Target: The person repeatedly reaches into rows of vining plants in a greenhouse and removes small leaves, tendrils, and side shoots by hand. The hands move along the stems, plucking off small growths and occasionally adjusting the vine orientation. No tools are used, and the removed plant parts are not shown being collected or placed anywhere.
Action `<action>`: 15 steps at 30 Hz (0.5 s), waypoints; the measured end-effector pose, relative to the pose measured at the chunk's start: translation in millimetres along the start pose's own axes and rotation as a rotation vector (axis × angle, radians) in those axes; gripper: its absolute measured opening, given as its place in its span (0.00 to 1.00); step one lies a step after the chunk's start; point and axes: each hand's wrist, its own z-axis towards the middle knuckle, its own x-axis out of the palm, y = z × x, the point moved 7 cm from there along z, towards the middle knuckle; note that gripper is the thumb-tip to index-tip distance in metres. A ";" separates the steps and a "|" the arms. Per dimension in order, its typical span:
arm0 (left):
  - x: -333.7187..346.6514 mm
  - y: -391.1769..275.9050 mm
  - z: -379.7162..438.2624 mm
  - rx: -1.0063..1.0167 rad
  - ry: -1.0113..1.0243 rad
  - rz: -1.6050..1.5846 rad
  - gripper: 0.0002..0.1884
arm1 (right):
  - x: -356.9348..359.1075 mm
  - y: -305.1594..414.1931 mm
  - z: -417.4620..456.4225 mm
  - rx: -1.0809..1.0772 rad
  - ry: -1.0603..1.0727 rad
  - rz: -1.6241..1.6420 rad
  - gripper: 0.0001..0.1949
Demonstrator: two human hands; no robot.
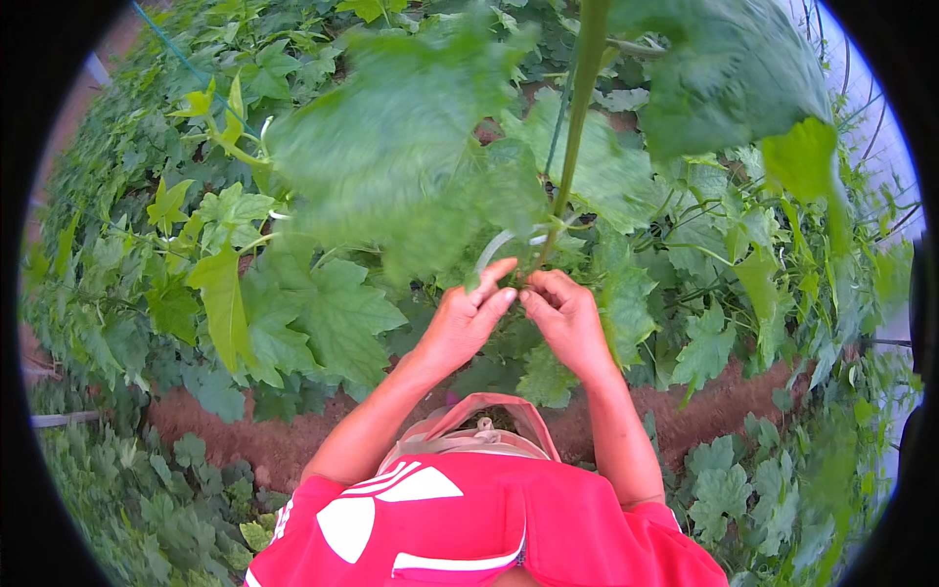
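Observation:
My left hand (469,312) and my right hand (563,312) meet in front of me at the lower visible part of a thick green plant stem (576,139). On both, thumb and fingers are drawn close, with the tips almost touching. Whatever is pinched between them is too small to make out. A pale curved strip (493,248) rises just above my left fingers. Beside the stem runs a thin dark green string (561,121). A large blurred leaf (396,147) hangs above my left hand, and another broad leaf (726,81) is at the upper right.
Dense lobed-leaf vines surround me. A teal string (172,48) slants down to a shoot at the left. Bare brown soil (704,411) forms a strip between plant rows. An open cloth pouch (480,411) hangs at my waist. Pale sheeting with thin dark bars (873,121) stands at the right.

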 end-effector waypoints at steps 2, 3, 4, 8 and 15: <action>7.2 -3.7 5.7 0.044 0.041 0.056 0.21 | -1.3 -8.3 0.3 0.171 0.042 0.339 0.11; 9.7 -5.7 8.5 0.104 0.033 0.061 0.21 | -1.6 -13.4 0.0 0.256 0.061 0.512 0.13; 12.2 -5.1 10.5 0.165 0.025 0.066 0.20 | -4.0 -18.4 1.9 0.279 0.051 0.579 0.19; 17.5 -13.3 9.3 0.395 -0.058 0.162 0.17 | -16.7 -24.2 16.1 0.292 0.074 0.407 0.24; 15.1 -18.8 5.4 0.355 0.004 0.179 0.14 | -10.1 -7.6 22.2 0.321 0.257 0.548 0.13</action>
